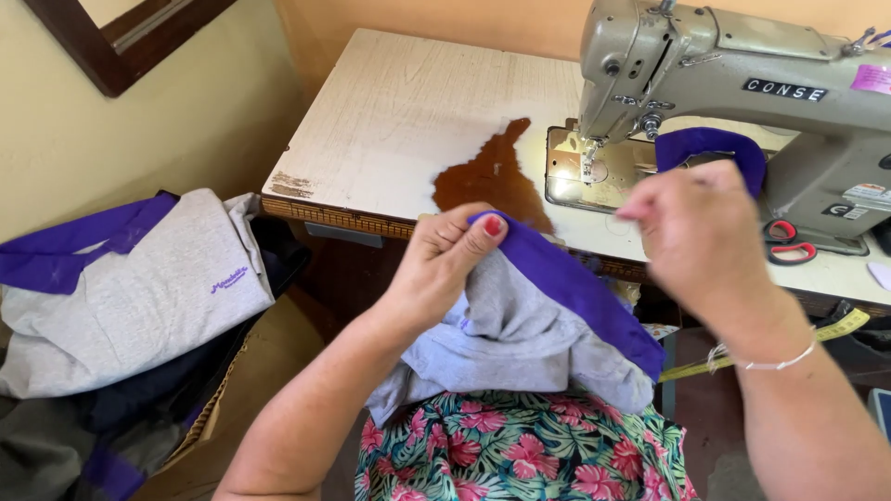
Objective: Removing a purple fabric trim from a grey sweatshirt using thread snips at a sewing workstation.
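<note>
My left hand [445, 260] pinches the purple trim edge of a grey garment [520, 339] that lies bunched on my lap. My right hand [701, 232] is raised just to the right of it, fingers pinched together; it is blurred and I cannot make out anything in it. A purple fabric band [713, 147] lies on the sewing machine bed behind my right hand. The grey-green sewing machine [742, 83] stands on the white table [408, 121], its needle above the metal plate [580, 176].
Red-handled scissors [789, 243] lie by the machine base. A yellow tape measure [835, 329] hangs off the table edge at right. A pile of grey and purple garments [130, 288] sits on a cardboard box at left. A brown worn patch [492, 176] marks the tabletop.
</note>
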